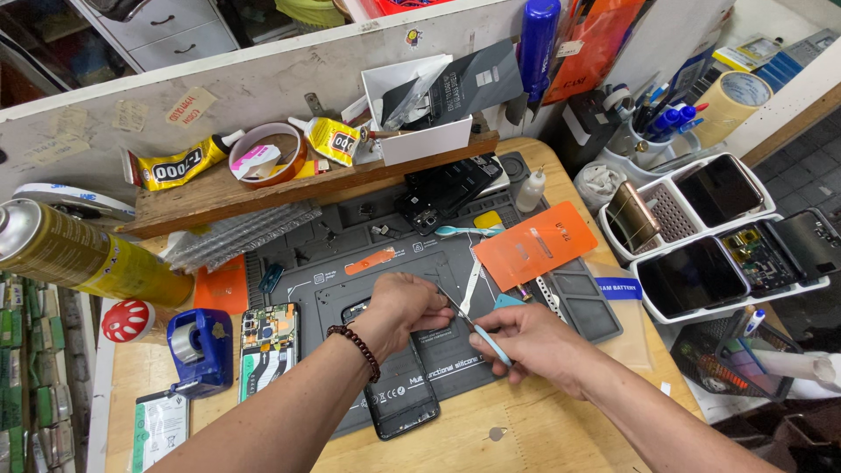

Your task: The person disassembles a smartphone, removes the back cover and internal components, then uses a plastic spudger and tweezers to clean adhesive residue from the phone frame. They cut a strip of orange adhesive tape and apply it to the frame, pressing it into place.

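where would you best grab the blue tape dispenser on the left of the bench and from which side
Take the blue tape dispenser by its tall rear body, where the tape roll sits, coming from above with fingers on its two flat sides. It stands upright on its base beside the opened phone, and the low front end likely carries the cutter, so keep off that. Both hands are busy over the mat.

At my ten o'clock lies a yellow spray can [83, 254], with a blue tape dispenser [200, 349] at eight. An orange card [534, 243] sits at one o'clock, and white trays [771, 203] of phones at two.
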